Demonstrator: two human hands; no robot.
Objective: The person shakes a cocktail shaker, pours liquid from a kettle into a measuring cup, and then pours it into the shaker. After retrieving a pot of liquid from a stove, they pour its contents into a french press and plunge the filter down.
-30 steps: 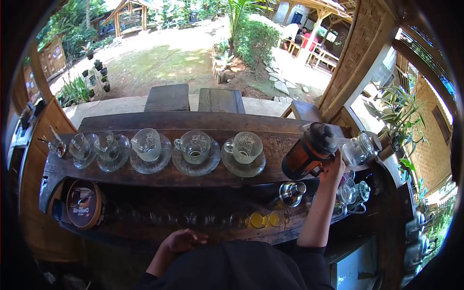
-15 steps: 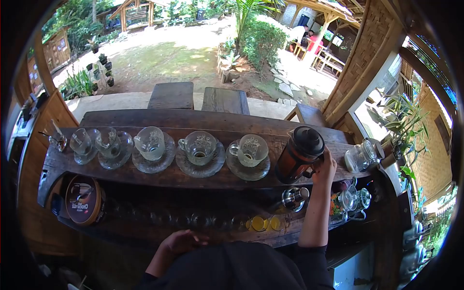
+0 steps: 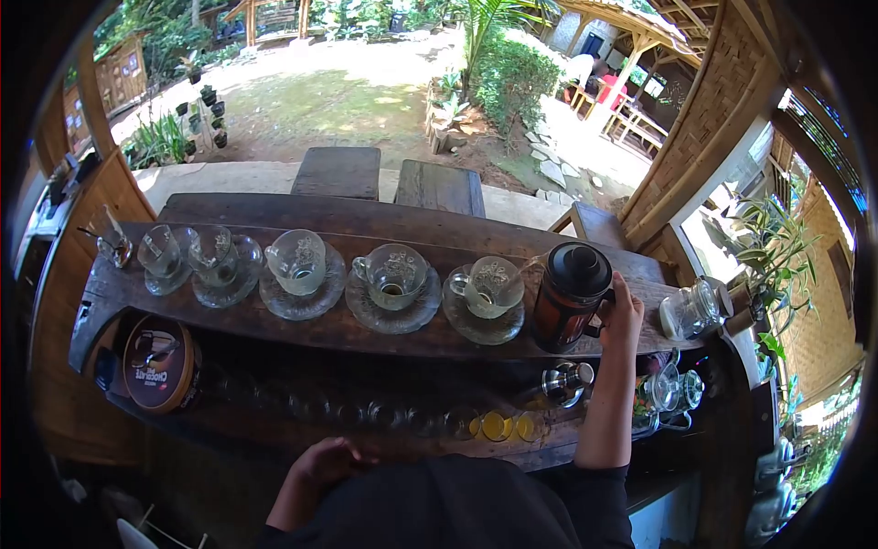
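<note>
My right hand [image 3: 624, 309] is closed around the handle of a French press [image 3: 572, 297] with a black lid and dark contents. The press is above the counter, tipped slightly left, its spout beside the nearest glass cup [image 3: 492, 288]. A faint thin streak shows between spout and cup. That cup stands on a glass saucer [image 3: 483, 331], with a little dark matter at its bottom. More glass cups, among them one in the middle [image 3: 391, 274], stand on saucers in a row leftward. My left hand [image 3: 326, 459] rests near my body, fingers loosely apart, holding nothing visible.
A lidded glass jar [image 3: 688, 311] stands at the counter's [image 3: 302, 328] right end. On the lower shelf are a round chocolate tub [image 3: 157, 364], a metal-topped vessel [image 3: 567, 381], yellow-filled glasses [image 3: 497, 425] and glass teapots [image 3: 672, 389]. Stools [image 3: 337, 174] stand beyond.
The view has shifted slightly, moving the counter rightward in frame. The French press stays in my right hand by the nearest cup, and a faint streak now shows at its spout. My left fingers have drawn in slightly.
</note>
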